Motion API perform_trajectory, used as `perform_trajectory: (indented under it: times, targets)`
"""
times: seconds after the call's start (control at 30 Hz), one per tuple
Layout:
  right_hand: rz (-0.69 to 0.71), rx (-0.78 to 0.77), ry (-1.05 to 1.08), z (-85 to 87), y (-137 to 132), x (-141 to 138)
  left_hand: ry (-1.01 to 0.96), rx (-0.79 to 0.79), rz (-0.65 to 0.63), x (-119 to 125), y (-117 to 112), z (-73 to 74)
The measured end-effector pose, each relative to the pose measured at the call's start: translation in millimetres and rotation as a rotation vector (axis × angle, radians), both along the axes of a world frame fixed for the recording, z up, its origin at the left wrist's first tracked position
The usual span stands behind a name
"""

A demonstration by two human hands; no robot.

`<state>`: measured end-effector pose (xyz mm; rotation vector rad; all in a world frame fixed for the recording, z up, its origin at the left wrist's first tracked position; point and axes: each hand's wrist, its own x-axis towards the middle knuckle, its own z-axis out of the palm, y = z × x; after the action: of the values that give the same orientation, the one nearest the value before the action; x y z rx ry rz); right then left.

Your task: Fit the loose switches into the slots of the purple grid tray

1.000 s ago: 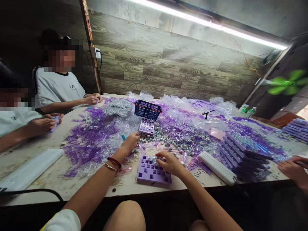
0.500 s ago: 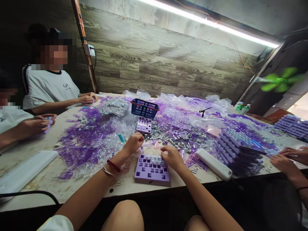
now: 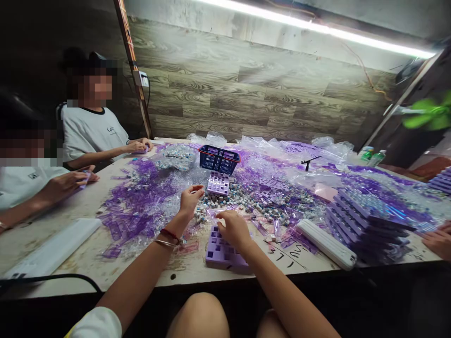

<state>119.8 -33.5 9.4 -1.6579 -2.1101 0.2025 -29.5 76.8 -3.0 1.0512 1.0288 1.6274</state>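
A purple block with rows of square holes (image 3: 220, 253) lies at the table's near edge, partly covered by my right hand (image 3: 234, 230). That hand is closed, its bent fingertips together over the block's far left corner; whatever they pinch is too small to make out. My left hand (image 3: 190, 201) hovers farther away and to the left, beside the small white and blue pieces. Its fingers are curled toward the thumb, and any piece between them cannot be made out. Just beyond it, a second purple holed block (image 3: 218, 184) leans against a dark blue basket (image 3: 219, 162).
Loose purple clear pieces (image 3: 136, 202) cover the left of the table. A long white bar (image 3: 52, 249) and a white power strip (image 3: 327, 244) flank me. Purple blocks are stacked (image 3: 362, 230) at right. Co-workers' hands (image 3: 72, 180) work at left; another hand (image 3: 440, 239) is at right.
The view has swung slightly left. My left hand has moved away from the near block, up and leftward. My right hand has shifted left across the block's far edge, covering more of it.
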Motion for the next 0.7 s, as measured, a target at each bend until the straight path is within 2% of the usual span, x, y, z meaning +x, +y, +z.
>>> perform_trajectory:
  times: [0.2, 0.4, 0.57, 0.7]
  targets:
    - [0.140, -0.029, -0.137, -1.3, 6.6, -39.6, -0.055, -0.019, -0.025, -0.3, -2.2, 2.0]
    - [0.134, -0.059, -0.187, -7.8, 12.3, -48.2, -0.049, -0.038, -0.097, 2.6, -7.2, 3.7]
    - [0.187, -0.045, -0.025, -12.0, 8.0, -39.4, -0.009, -0.042, -0.318, 7.1, -18.7, 9.5]
    - [0.204, -0.003, 0.215, -2.2, 1.8, -15.4, 0.128, -0.039, -0.480, 9.8, -27.6, 13.1]
